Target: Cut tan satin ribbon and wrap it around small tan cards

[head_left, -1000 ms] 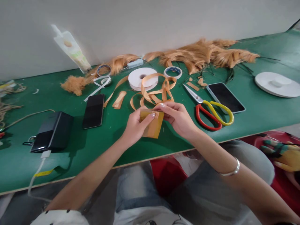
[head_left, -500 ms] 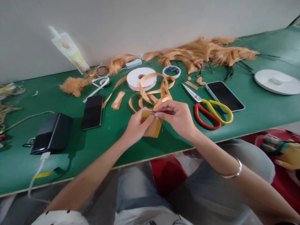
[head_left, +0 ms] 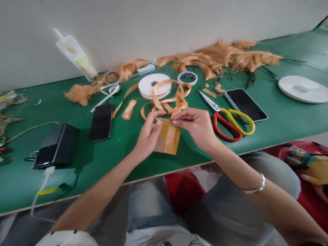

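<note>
A small flat card [head_left: 160,145], brown and yellowish, is in front of me with a strip of orange satin ribbon [head_left: 169,138] running down it. At the card's top edge the thumb and fingertips of my right hand [head_left: 198,128] pinch the ribbon. My left hand [head_left: 147,136] is at the card's left side, thumb and index finger apart; whether it touches the card I cannot make out. Just beyond my hands lie loose loops of the same ribbon, in front of a white ribbon spool [head_left: 145,85].
Scissors [head_left: 227,121] with red and yellow handles lie right of my hands, beside a phone [head_left: 246,104]. Another phone [head_left: 101,121] and a black device [head_left: 56,145] are left. Tape rolls, including one roll [head_left: 195,79], and orange fibre bundles [head_left: 217,56] line the back. A white disc [head_left: 302,92] lies far right.
My left thumb has come away from the right fingertips and the left fingers have spread. The card now shows more of its face. The right hand keeps its pinch at the top.
</note>
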The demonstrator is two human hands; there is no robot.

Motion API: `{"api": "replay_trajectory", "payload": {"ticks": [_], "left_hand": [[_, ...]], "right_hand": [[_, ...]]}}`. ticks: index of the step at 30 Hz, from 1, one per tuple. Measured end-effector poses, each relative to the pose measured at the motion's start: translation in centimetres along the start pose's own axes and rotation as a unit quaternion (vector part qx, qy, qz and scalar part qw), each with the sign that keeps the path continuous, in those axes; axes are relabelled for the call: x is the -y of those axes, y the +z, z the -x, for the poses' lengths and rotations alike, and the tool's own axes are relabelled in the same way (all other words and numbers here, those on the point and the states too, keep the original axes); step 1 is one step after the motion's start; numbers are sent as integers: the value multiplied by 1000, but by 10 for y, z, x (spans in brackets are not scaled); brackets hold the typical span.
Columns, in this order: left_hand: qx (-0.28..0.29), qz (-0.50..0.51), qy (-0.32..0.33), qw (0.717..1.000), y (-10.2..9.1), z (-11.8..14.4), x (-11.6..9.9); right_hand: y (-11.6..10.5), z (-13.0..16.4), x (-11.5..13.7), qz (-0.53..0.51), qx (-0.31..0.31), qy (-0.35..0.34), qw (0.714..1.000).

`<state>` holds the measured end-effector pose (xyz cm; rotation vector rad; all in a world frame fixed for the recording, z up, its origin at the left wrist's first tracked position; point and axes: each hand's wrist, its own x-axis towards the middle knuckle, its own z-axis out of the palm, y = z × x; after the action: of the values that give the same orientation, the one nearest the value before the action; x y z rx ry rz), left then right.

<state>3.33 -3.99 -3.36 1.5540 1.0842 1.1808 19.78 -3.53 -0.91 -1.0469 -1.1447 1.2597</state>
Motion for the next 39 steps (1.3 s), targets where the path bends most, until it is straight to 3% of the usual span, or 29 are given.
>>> {"api": "replay_trajectory", "payload": {"ticks": [3, 5, 9, 12, 29, 34, 39], "left_hand": [[-26, -13, 58, 998, -7, -1, 3], [-32, -89, 149, 984, -10, -1, 3], [-16, -269, 364, 892, -12, 2, 2], [-19, -308, 436, 845, -10, 3, 1], [42, -265, 432, 861, -9, 4, 3], [49, -240, 392, 887, -7, 5, 3], [30, -218, 308, 926, -2, 5, 2]], "right_hand": [[-5, -2, 2, -67, 2, 68, 995], [-7, -3, 4, -98, 11, 122, 988], [-7, -1, 6, -119, 24, 172, 978], [-5, 1, 6, -116, 31, 169, 978], [-5, 2, 3, -22, 43, 120, 992], [-3, 3, 7, 9, 52, 101, 994], [-5, 1, 9, -49, 53, 85, 994]]}}
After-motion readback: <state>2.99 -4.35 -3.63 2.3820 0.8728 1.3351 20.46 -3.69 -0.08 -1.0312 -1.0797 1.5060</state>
